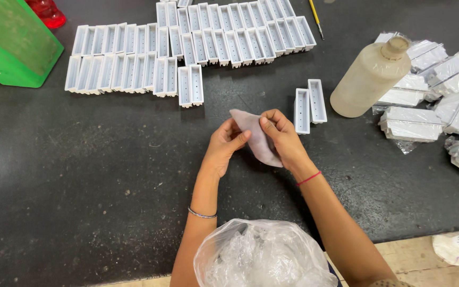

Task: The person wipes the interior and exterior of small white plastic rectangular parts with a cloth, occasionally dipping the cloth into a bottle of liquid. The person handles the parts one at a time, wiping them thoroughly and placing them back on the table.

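Above a dark counter (pixel 81 175), the left hand (pixel 223 146) and right hand (pixel 284 139) each pinch a thin pale cloth (pixel 256 137); it looks light, soft and limp, best held by its edges; white plastic trays (pixel 187 48) lie beyond.

Rows of trays (pixel 187 50) lay at the back of the counter (pixel 81 175), with two trays (pixel 309 103) apart to their right. A bottle (pixel 370 79) lay right of those, packets (pixel 431 101) beyond it, and a bag (pixel 261 255) at the near edge.
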`<control>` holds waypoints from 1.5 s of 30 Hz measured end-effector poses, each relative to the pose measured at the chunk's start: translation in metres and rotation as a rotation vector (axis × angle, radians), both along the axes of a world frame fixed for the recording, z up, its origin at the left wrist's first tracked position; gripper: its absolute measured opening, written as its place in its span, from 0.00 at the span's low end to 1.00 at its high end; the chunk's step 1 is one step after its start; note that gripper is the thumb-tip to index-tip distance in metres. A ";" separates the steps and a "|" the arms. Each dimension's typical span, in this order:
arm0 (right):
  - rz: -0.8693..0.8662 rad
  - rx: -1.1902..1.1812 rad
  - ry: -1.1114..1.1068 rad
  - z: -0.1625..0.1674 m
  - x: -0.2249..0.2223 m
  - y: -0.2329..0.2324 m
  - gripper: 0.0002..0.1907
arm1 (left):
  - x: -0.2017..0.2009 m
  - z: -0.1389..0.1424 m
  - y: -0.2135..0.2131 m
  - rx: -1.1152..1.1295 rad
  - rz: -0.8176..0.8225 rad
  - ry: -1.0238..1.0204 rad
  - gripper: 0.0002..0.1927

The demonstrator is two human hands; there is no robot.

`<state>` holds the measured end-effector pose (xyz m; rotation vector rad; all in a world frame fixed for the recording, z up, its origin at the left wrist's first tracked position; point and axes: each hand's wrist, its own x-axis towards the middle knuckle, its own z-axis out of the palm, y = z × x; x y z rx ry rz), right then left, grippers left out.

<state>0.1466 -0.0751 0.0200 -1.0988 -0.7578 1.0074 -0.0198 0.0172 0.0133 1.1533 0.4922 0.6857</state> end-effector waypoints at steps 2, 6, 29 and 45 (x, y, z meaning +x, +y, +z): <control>0.003 -0.009 0.007 0.002 -0.002 0.000 0.07 | 0.001 -0.004 0.000 -0.014 -0.009 0.013 0.30; -0.088 -0.007 -0.101 0.012 -0.006 0.001 0.08 | 0.005 -0.011 0.001 -0.069 0.009 0.035 0.24; -0.046 -0.041 0.015 0.004 -0.019 0.002 0.18 | 0.014 -0.015 -0.003 0.041 0.190 0.057 0.21; 0.070 0.099 0.214 -0.019 -0.024 0.007 0.10 | 0.020 -0.039 0.002 -0.226 0.136 -0.004 0.12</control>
